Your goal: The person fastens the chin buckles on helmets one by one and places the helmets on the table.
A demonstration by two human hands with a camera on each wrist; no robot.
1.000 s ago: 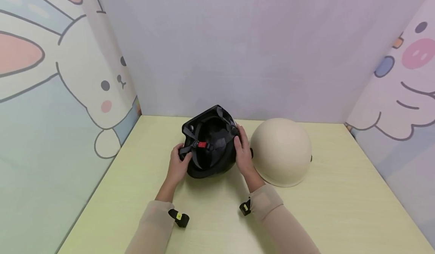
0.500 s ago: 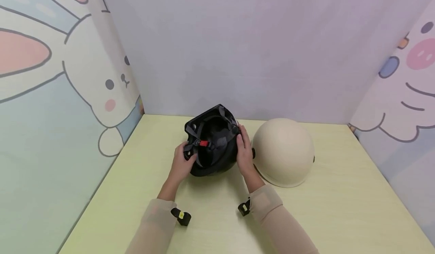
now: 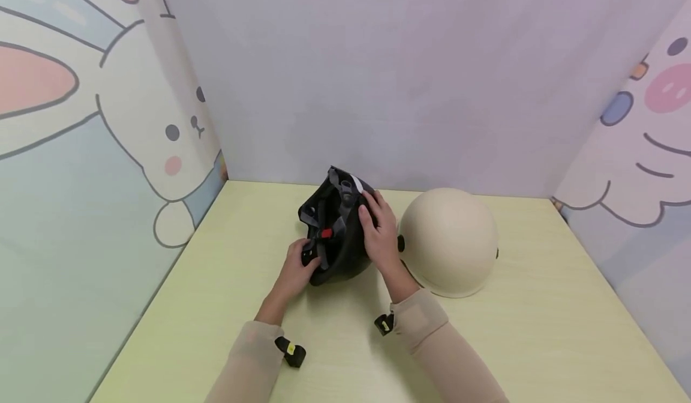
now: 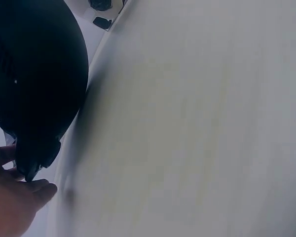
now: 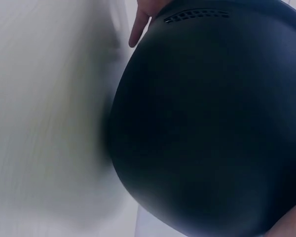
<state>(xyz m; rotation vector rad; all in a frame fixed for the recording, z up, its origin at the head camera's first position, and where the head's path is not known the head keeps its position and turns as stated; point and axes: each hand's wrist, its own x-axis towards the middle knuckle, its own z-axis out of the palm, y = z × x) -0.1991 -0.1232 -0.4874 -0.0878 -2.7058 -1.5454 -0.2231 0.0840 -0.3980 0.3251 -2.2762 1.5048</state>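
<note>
A black helmet (image 3: 358, 241) is tipped on its side over the pale table, its hollow turned to the left in the head view. Inside it show dark straps and a red buckle (image 3: 326, 233). My left hand (image 3: 294, 274) pinches the lower left end of the helmet, thumb on the near side. Against the outer shell lies my right hand (image 3: 382, 238), its fingers laid along the upper right side. In the right wrist view the smooth shell (image 5: 202, 118) fills most of the picture. The left wrist view has my left fingers (image 4: 39, 192) at the helmet's narrow end.
Right of the black helmet, a cream helmet (image 3: 450, 241) rests dome up on the table (image 3: 540, 319), close to my right hand. A plain wall (image 3: 388, 91) stands behind, with cartoon-printed side walls (image 3: 124, 121). Both wrists wear small black cameras (image 3: 293, 355).
The black helmet has turned, so its hollow faces further left and more outer shell shows. My right hand has slid up and left with it; my left hand has shifted slightly right and down.
</note>
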